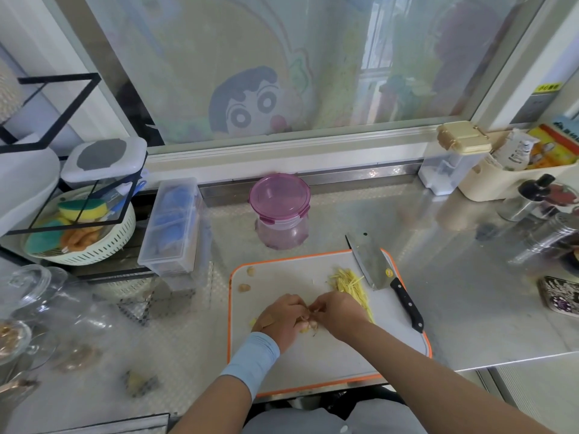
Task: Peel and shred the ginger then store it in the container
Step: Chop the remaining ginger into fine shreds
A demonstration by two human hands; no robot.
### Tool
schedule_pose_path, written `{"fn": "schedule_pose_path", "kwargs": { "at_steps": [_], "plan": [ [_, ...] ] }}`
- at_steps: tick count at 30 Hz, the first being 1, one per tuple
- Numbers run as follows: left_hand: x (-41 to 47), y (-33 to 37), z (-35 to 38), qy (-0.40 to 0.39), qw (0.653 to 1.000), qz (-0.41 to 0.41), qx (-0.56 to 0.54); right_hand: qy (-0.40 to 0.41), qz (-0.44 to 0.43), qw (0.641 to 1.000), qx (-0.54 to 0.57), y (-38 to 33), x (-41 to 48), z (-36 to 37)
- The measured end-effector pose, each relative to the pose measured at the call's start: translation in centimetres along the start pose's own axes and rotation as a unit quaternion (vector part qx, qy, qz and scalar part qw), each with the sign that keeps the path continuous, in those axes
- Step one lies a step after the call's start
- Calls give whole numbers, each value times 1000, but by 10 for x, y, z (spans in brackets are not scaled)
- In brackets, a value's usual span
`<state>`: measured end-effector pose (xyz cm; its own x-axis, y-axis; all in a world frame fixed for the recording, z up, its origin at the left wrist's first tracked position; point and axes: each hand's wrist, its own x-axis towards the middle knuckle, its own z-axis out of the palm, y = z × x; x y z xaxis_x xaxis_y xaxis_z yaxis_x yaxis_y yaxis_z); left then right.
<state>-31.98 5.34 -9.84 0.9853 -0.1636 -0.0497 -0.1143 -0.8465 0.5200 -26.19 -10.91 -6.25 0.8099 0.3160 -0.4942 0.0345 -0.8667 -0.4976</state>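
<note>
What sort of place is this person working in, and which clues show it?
Probably a home kitchen: a cleaver lies on a cutting board beside shredded ginger, a lidded container stands behind, and sponges sit in a drainer basket.

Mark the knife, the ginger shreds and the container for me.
knife [371,266]: head view, flat of the blade.
shreds [347,283]: head view, middle of the pile.
container [279,195]: head view, centre of the purple lid.
</note>
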Motion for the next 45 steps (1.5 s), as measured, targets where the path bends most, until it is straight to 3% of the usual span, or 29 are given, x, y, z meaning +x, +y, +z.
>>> {"fn": "schedule_pose_path", "kwargs": {
  "at_steps": [5,10,12,15,19,24,28,32,34,38,40,45],
  "plan": [
    [8,0,-3,-79,996,-14,39,-40,-29,999,-2,4,0,-11],
    [22,8,-4,-172,980,26,97,118,46,992,10,27,11,-61],
    [25,8,-1,-168,982,31,85,151,96,984,-6,48,15,-78],
    [24,3,-1,-132,990,14,46,120,168,975,-87,71,13,-85],
    [21,-2,-3,-144,989,34,-5,118,188,965,-136,83,11,-72],
    [21,-5,6,-110,994,27,6,143,226,962,-56,84,17,-77],
    [16,-6,12,-114,993,16,-12,187,158,969,10,68,6,-87],
    [9,-16,15,-33,998,34,-30,207,98,973,-1,35,-19,-87],
    [8,-12,14,-19,998,15,-58,188,73,979,-24,19,-32,-75],
    [10,11,3,-85,996,-8,-16,135,48,983,-112,7,-52,-35],
    [10,8,5,-71,997,-24,-25,104,38,984,-140,11,-57,-14],
    [1,-3,7,-14,998,66,-17,51,44,979,-192,13,-71,19]
  ]
}}
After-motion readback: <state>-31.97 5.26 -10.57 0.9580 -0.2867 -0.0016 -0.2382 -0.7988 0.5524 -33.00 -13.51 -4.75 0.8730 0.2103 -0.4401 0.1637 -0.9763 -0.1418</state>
